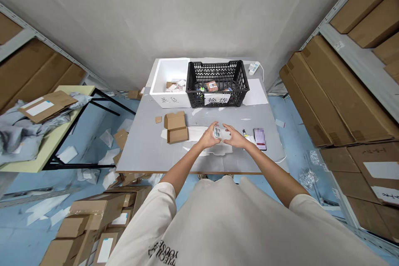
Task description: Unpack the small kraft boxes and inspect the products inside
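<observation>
In my left hand (207, 137) is a small clear package (217, 132) with dark and greenish items inside, held upright above the table. My right hand (234, 138) faces it from the other side, fingers curved and apart, with a gap between them and the package. White paper (199, 133) lies on the table below both hands. To the left stands an open cardboard mailer box (177, 135), and beside it lies a small brown square piece (158, 119).
A white bin (171, 100) holding small packages and a black plastic crate (218, 102) with a few packs stand at the table's back. A phone (259, 139) and a marker (244, 132) lie at right. Stacked cartons (336, 91) flank the table.
</observation>
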`<state>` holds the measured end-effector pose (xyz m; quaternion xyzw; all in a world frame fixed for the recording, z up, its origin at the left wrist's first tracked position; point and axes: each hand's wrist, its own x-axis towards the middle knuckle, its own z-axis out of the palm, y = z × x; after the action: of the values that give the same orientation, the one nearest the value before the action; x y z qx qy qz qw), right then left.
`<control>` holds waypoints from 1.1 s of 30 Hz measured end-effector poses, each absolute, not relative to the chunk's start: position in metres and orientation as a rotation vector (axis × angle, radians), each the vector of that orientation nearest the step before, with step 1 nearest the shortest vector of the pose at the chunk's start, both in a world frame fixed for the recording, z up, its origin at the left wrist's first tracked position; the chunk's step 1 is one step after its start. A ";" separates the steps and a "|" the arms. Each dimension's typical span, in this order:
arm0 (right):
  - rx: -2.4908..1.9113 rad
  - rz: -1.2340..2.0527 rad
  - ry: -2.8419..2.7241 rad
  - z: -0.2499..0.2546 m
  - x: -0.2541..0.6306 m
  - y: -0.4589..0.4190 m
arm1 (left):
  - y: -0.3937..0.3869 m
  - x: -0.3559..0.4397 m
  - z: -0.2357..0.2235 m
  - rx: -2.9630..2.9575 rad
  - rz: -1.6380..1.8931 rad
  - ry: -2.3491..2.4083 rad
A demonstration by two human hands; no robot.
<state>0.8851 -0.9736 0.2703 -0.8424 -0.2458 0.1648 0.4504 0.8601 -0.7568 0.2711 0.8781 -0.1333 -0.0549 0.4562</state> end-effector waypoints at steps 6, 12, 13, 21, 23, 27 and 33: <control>-2.063 0.368 -0.675 0.264 0.887 -0.973 | -0.756 0.860 0.266 2.088 -0.115 -0.339; -2.027 0.389 -0.588 0.260 0.887 -0.978 | -0.755 0.858 0.263 2.171 -0.045 -0.380; -2.042 0.378 -0.579 0.261 0.886 -0.979 | -0.755 0.857 0.263 2.203 -0.041 -0.386; -2.137 0.340 -0.587 0.267 0.876 -0.979 | -0.751 0.840 0.265 2.423 -0.093 -0.362; -2.142 0.334 -0.594 0.267 0.875 -0.980 | -0.751 0.837 0.266 2.432 -0.084 -0.350; -2.128 0.342 -0.616 0.271 0.878 -0.981 | -0.752 0.830 0.268 2.446 -0.036 -0.300; -2.015 0.439 -0.629 0.265 0.882 -0.972 | -0.750 0.815 0.266 2.501 0.039 -0.116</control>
<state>0.8822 -0.9721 0.2654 -0.8234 -0.2571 0.1795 0.4729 0.8154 -0.7496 0.2661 0.9485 -0.0442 0.0147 0.3133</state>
